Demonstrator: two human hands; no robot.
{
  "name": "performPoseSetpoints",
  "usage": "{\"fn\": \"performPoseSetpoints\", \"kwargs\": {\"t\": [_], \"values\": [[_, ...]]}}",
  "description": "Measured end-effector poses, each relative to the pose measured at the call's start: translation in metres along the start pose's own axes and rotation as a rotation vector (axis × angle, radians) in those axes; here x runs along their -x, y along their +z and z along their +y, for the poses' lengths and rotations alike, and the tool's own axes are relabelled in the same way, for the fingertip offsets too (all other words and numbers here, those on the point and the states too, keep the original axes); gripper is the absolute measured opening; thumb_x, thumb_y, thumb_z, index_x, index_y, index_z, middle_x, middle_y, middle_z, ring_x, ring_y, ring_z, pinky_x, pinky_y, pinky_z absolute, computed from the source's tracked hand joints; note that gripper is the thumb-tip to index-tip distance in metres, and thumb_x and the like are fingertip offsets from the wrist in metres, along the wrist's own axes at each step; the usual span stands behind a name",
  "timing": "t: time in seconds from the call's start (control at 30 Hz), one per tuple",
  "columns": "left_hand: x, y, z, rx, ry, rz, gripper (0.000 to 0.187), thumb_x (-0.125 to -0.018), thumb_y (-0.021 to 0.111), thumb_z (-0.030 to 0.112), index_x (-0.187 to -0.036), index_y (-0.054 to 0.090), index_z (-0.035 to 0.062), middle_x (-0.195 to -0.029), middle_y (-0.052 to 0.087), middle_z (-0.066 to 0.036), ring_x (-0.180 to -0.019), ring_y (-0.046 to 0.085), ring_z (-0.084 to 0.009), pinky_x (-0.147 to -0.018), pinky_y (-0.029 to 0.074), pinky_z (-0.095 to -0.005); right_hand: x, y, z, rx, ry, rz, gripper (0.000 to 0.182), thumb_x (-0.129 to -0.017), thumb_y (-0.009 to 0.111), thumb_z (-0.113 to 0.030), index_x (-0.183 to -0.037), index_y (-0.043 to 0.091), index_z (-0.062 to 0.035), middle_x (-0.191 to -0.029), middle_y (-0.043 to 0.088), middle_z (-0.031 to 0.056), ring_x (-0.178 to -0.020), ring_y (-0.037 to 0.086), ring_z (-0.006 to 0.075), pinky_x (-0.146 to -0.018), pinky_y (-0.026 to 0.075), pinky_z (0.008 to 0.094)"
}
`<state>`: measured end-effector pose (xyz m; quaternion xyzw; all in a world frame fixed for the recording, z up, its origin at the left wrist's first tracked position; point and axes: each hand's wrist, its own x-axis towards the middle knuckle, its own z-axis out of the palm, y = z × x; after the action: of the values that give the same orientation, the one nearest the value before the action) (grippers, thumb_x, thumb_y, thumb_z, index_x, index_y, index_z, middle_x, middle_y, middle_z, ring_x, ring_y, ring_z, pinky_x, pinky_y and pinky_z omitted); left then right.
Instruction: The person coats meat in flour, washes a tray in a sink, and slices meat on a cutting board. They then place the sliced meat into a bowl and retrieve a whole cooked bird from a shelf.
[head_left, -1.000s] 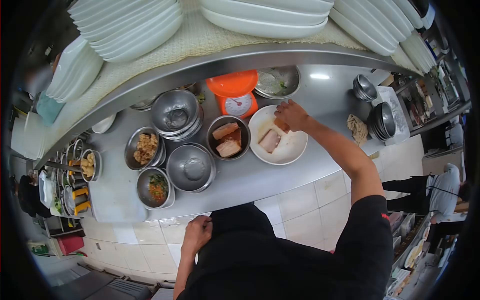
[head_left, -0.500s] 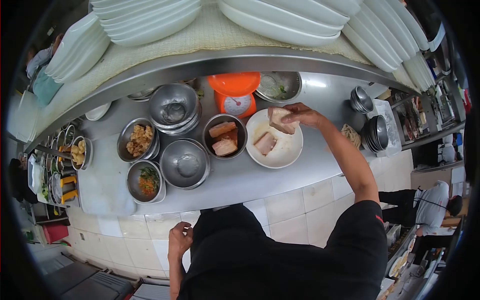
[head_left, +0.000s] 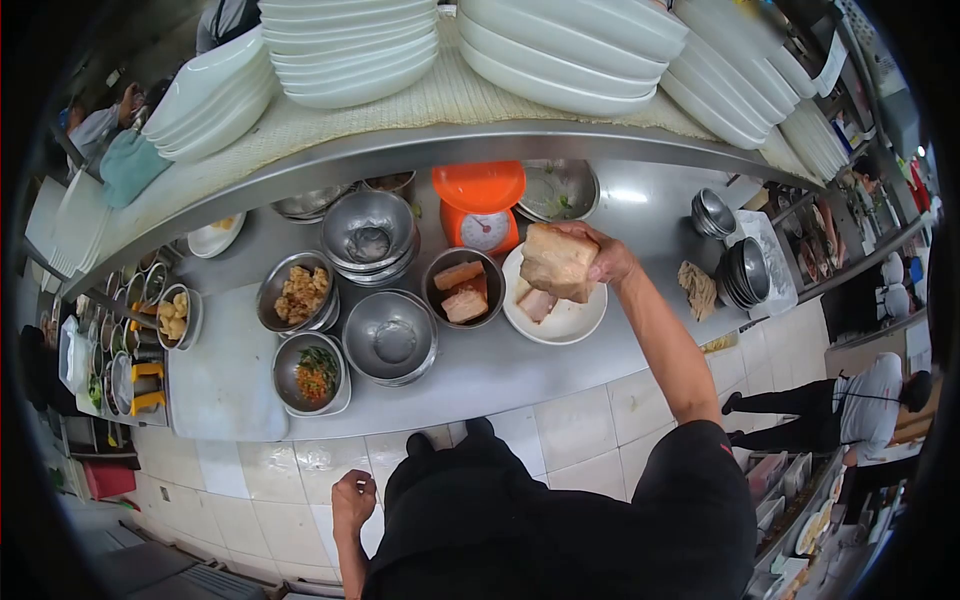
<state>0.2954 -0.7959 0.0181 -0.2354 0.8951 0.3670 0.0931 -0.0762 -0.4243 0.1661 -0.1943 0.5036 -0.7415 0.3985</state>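
My right hand [head_left: 612,252] is closed on a thick slab of pork belly [head_left: 560,262], held up above a white plate [head_left: 575,328]. Another piece of pork [head_left: 538,305] lies on that plate, partly covered by the raised slab. Left of the plate, a steel bowl [head_left: 432,300] holds several chunks of pork belly [head_left: 465,305]. Behind these stands an orange kitchen scale [head_left: 480,185] with a round dial. My left hand [head_left: 353,500] hangs by my side, away from the counter, its fingers curled in with nothing visible in them.
Stacked steel bowls [head_left: 390,340] stand left, near a bowl of fried pieces [head_left: 302,295] and one of chopped vegetables [head_left: 316,375]. Above the counter runs a shelf [head_left: 450,140] with stacked white dishes. A crumpled cloth [head_left: 696,290] lies right. A person [head_left: 865,405] stands far right.
My right hand has lifted the pork slab higher, toward the camera, and turned its broad face into view. My left hand stays low at my side. The view has shifted slightly.
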Motion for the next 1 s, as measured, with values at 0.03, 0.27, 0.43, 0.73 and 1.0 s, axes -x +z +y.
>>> {"fn": "performPoseSetpoints", "kwargs": {"t": [0.03,0.27,0.43,0.73,1.0], "values": [[0.001,0.001,0.001,0.0,-0.007,-0.002,0.015,-0.075,0.057,0.01,-0.082,0.063,-0.0027,-0.078,0.065,-0.02,-0.07,0.067,-0.0305,-0.064,0.052,-0.0372,0.003,0.004,-0.002,0.006,-0.002,-0.005,0.101,-0.033,0.072,-0.012,-0.126,0.039,0.0091,-0.118,0.053,0.018,-0.109,0.053,0.0286,-0.099,0.038,0.0365],[0.011,0.015,0.003,0.019,-0.034,-0.023,0.015,-0.074,0.058,0.012,-0.081,0.065,0.0005,-0.077,0.065,-0.02,-0.072,0.066,-0.0303,-0.067,0.052,-0.038,0.02,0.014,-0.013,0.198,-0.071,-0.026,0.099,-0.037,0.077,-0.011,-0.127,0.039,0.0064,-0.123,0.049,0.0181,-0.112,0.05,0.0267,-0.101,0.035,0.0362],[0.033,0.033,-0.048,-0.012,-0.184,-0.024,0.019,-0.074,0.057,0.019,-0.082,0.066,0.0048,-0.081,0.065,-0.019,-0.079,0.064,-0.0343,-0.075,0.051,-0.0405,0.025,-0.031,0.03,0.973,0.006,0.456,0.069,-0.05,0.08,-0.013,-0.113,0.056,-0.0014,-0.105,0.061,0.0073,-0.097,0.057,0.0189,-0.089,0.045,0.0322],[0.122,0.068,-0.18,-0.152,-0.525,-0.227,0.03,-0.074,0.052,0.028,-0.082,0.067,0.0026,-0.088,0.064,-0.021,-0.085,0.062,-0.0372,-0.077,0.05,-0.0422,0.027,-0.115,0.147,1.671,-0.263,0.982,0.07,-0.051,0.084,-0.024,-0.108,0.054,0.0028,-0.095,0.06,0.0189,-0.089,0.058,0.0306,-0.075,0.049,0.0396],[0.159,-0.073,-0.305,-0.068,-0.691,0.23,0.023,-0.073,0.056,0.022,-0.078,0.067,0.003,-0.084,0.064,-0.021,-0.08,0.062,-0.0377,-0.075,0.051,-0.0437,-0.14,0.191,0.139,1.201,-0.634,0.774,0.012,-0.08,0.065,-0.01,-0.08,0.059,0.0015,-0.089,0.059,0.0128,-0.088,0.054,0.0274,-0.079,0.043,0.0372]]}}
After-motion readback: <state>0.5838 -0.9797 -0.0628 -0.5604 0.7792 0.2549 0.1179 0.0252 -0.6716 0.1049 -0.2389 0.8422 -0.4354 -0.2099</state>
